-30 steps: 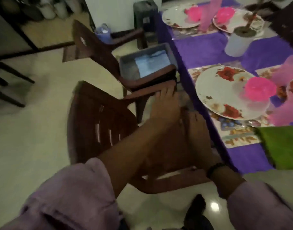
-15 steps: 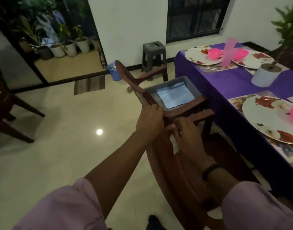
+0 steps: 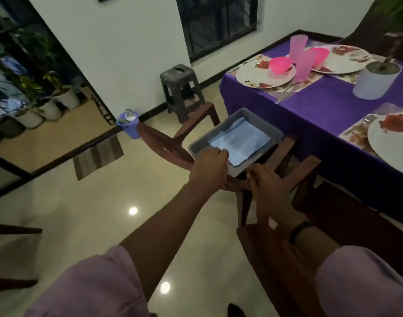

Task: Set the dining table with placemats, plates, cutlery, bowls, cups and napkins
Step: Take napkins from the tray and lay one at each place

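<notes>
- While your left hand [image 3: 208, 167] reaches into the grey tray [image 3: 239, 124], its fingertips curl down onto the near corner of the folded pale blue napkin [image 3: 240, 141] lying inside; whether they pinch the cloth or only press it, you cannot tell from this view.
- Your right hand [image 3: 268, 185] sits just beside the tray's near edge, fingers bent over the brown wooden chair [image 3: 296, 165] frame below it, gripping the wood.
- That tray rests on the seat of a second brown chair [image 3: 164, 145], which stands pushed up against the side of the table.
- Beyond the tray, the purple tablecloth [image 3: 328, 106] covers the table.
- At the far end from the tray, a floral plate [image 3: 255, 76] carries a pink bowl [image 3: 280, 64], with two translucent pink cups [image 3: 302, 58] standing just beside it.
- Behind those cups lies another floral plate [image 3: 342, 61] with a second pink bowl [image 3: 320, 54] on it.
- Cutlery [image 3: 287, 92] lies on the floral placemat [image 3: 285, 86] under the first plate, on its tray-facing side.
- To the right of the tray, a third plate [image 3: 390, 143] sits on a placemat at the table edge.
- A white pot [image 3: 376, 81] holding a plant stands on the cloth between the place settings.
- A blue cup [image 3: 128, 124] sits behind the tray's chair, near the wall, and a grey stool [image 3: 180, 88] stands against that wall.
</notes>
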